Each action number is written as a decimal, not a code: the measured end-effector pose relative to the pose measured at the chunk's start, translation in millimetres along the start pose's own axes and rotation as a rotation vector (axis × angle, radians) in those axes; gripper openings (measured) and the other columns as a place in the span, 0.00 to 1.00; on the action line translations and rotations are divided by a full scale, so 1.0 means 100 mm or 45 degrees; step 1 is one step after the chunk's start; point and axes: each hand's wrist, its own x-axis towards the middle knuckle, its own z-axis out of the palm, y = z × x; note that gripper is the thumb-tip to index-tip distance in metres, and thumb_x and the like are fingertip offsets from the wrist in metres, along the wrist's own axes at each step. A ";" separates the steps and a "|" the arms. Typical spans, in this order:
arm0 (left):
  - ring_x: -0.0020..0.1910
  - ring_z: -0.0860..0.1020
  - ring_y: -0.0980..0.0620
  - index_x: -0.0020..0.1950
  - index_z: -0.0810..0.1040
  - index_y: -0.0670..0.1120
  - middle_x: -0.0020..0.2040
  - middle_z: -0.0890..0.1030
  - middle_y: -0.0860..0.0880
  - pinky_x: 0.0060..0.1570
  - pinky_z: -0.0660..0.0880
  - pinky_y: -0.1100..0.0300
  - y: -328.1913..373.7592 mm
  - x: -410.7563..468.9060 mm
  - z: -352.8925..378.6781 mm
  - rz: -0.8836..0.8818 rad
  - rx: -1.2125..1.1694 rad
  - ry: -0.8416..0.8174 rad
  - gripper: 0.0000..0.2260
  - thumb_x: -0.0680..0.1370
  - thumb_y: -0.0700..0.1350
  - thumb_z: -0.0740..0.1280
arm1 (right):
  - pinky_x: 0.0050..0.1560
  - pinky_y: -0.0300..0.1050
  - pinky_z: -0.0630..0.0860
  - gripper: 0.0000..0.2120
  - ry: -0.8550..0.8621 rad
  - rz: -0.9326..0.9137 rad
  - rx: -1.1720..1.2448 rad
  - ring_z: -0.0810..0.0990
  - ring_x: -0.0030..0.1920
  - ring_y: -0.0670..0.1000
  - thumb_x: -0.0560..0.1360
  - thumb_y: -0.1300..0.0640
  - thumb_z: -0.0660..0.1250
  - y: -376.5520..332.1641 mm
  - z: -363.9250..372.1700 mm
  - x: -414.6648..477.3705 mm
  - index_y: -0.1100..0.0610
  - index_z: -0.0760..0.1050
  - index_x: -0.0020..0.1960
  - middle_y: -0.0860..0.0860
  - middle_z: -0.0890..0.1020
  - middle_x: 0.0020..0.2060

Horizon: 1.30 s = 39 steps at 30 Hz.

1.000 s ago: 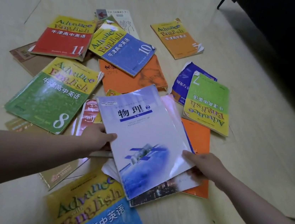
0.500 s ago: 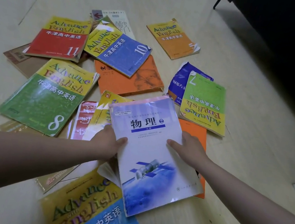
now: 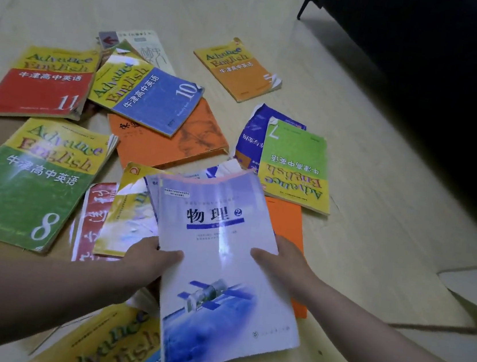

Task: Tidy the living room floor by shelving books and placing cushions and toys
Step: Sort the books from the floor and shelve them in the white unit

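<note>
Lifting the physics textbook (image 3: 224, 314), gripped at its side edges by left hand (image 3: 149, 260) and right hand (image 3: 285, 265): keep level and squared over the thinner books beneath (image 3: 152, 195).

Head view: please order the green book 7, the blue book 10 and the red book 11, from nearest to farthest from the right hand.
1. The green book 7, just beyond the right hand.
2. The blue book 10, farther off, to the left.
3. The red book 11, at the far left.
</note>
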 end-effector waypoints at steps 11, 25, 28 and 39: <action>0.51 0.81 0.44 0.60 0.74 0.51 0.54 0.82 0.49 0.51 0.79 0.42 0.35 -0.02 0.50 0.213 0.004 -0.063 0.12 0.77 0.46 0.67 | 0.45 0.36 0.73 0.12 0.358 -0.020 0.153 0.80 0.51 0.47 0.76 0.56 0.67 0.39 -0.38 -0.31 0.52 0.74 0.59 0.46 0.81 0.53; 0.50 0.82 0.45 0.61 0.73 0.52 0.53 0.83 0.48 0.52 0.79 0.43 0.44 -0.04 0.02 0.237 0.101 -0.125 0.18 0.73 0.53 0.69 | 0.35 0.38 0.74 0.14 0.106 0.095 0.168 0.79 0.43 0.46 0.74 0.55 0.70 0.08 -0.19 0.16 0.55 0.72 0.58 0.46 0.79 0.47; 0.50 0.83 0.48 0.60 0.73 0.55 0.53 0.83 0.51 0.51 0.80 0.46 0.51 -0.07 0.03 0.345 0.159 -0.192 0.21 0.68 0.56 0.68 | 0.46 0.51 0.81 0.20 0.136 0.182 0.306 0.82 0.48 0.54 0.70 0.58 0.74 0.17 -0.23 0.16 0.56 0.69 0.58 0.52 0.79 0.51; 0.53 0.80 0.54 0.61 0.73 0.51 0.56 0.81 0.52 0.56 0.76 0.50 1.19 -0.07 0.72 0.814 0.405 -0.326 0.21 0.69 0.53 0.65 | 0.41 0.41 0.82 0.08 0.634 -0.062 0.829 0.85 0.43 0.48 0.74 0.59 0.72 0.40 -0.86 -0.49 0.55 0.80 0.53 0.50 0.86 0.46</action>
